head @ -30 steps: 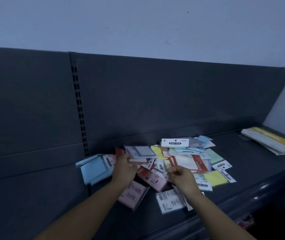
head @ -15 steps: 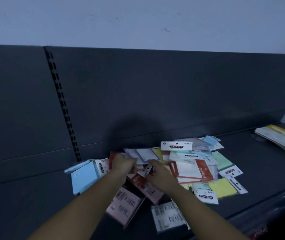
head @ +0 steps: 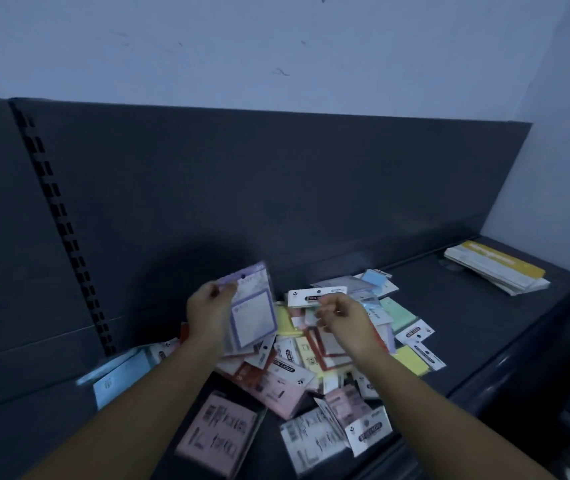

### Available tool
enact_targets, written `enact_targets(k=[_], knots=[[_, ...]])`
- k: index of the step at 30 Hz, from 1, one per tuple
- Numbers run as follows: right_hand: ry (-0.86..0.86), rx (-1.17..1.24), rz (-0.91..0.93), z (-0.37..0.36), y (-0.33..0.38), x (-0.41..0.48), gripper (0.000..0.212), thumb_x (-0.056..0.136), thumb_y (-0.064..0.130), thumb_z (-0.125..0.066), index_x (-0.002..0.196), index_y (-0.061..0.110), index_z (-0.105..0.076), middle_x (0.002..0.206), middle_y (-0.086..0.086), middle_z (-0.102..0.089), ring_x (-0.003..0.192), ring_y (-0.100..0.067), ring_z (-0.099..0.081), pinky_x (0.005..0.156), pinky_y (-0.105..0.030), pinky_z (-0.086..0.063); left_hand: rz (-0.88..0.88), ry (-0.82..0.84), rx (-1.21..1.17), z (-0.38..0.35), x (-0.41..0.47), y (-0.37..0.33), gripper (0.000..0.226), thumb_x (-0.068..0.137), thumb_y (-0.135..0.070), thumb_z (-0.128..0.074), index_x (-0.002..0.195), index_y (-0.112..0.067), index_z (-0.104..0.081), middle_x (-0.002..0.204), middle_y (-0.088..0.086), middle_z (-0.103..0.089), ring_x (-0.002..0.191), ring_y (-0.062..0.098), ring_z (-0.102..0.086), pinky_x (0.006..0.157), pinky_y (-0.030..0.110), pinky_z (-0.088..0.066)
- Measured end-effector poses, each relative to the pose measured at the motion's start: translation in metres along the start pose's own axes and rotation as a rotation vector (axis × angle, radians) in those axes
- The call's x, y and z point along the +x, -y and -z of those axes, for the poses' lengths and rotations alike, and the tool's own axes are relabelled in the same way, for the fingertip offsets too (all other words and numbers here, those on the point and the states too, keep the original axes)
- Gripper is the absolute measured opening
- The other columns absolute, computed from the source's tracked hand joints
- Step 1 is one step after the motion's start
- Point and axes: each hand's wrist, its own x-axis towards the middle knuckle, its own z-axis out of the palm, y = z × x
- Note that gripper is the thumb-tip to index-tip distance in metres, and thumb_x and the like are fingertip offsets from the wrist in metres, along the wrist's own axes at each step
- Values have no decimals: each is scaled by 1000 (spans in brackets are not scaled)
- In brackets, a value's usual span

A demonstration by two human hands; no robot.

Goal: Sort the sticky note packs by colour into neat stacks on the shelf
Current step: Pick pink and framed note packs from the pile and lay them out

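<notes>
A loose heap of sticky note packs (head: 311,351) in pink, yellow, green, blue, red and white lies on the dark shelf (head: 467,327). My left hand (head: 207,313) holds a purple-framed pack (head: 252,313) lifted upright above the heap, pinched at its top corner. My right hand (head: 342,318) hovers over the middle of the heap with fingers loosely curled and nothing plainly in them. A blue pack (head: 120,375) leans at the left edge of the heap. Pink packs (head: 219,434) lie nearest to me.
A flat stack of yellow and white packs (head: 494,268) lies at the far right of the shelf, near the wall. A slotted upright strip (head: 61,223) runs down the dark back panel on the left. The shelf's front lip (head: 484,379) runs diagonally at the right.
My left hand has lifted the purple-framed pack out of the heap. My right hand has pulled up and back from the packs. The camera has shifted left.
</notes>
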Motion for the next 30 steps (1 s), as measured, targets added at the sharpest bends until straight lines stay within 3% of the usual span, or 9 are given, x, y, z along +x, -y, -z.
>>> enact_targets(k=[3,5,7,9,12,15,22,26,30], knots=[[-174,7,-12,31,-9,20,26,90,-5,-48,79,16,-58,80,-7,-63,65,-15,-56,61,-24,-46,12,-8,-21,-6,1,4,15,95,-18,-51,82,-14,-56,81,9,-63,72,25,-61,65,33,-50],[-261,-42,-51,52,-18,39,21,88,-5,-51,80,12,-61,82,-8,-63,73,-22,-57,66,-30,-46,13,-12,15,-12,2,9,15,97,-18,-48,85,-13,-54,86,13,-63,79,29,-62,71,39,-51],[-285,-165,-73,74,-28,61,21,86,-5,-49,87,9,-65,90,-10,-64,81,-24,-57,70,-27,-45,66,-8,42,-21,5,13,13,97,-17,-47,90,-10,-56,91,17,-64,82,31,-62,75,42,-51],[-222,-414,-61,92,-37,81,27,87,-2,-45,98,8,-67,99,-12,-66,84,-25,-59,65,-25,-42,158,-3,-2,-30,9,18,12,96,-13,-48,95,-6,-58,90,19,-63,78,31,-61,74,41,-50],[-73,-619,47,112,-46,105,33,84,-6,-48,111,5,-64,113,-13,-64,104,-30,-59,77,-24,-39,296,41,-42,-37,13,22,10,94,-6,-50,98,1,-56,82,20,-61,72,32,-58,65,39,-46],[97,-773,186,121,-57,127,44,83,-6,-46,121,13,-60,117,-9,-63,106,-28,-59,81,-26,-44,353,95,18,-33,14,24,14,88,0,-54,101,3,-59,83,22,-65,73,33,-60,66,35,-49],[384,-968,405,121,-69,173,45,96,9,-39,140,19,-42,147,-3,-40,132,-18,-40,109,-24,-28,354,-95,65,-35,6,32,4,84,-6,-64,88,-5,-64,66,13,-70,65,27,-61,59,30,-47],[379,-1078,592,114,-71,188,39,95,11,-44,132,23,-52,133,0,-56,119,-17,-53,96,-26,-41,328,-177,-3,-43,-7,34,6,89,-7,-59,87,-2,-62,66,14,-71,59,28,-68,54,34,-55],[160,-723,603,111,-61,181,24,95,11,-46,113,10,-62,99,-13,-69,88,-29,-62,69,-33,-43,263,-267,-11,-51,-15,32,10,93,-9,-54,84,-4,-55,55,8,-68,46,21,-66,38,25,-49]])
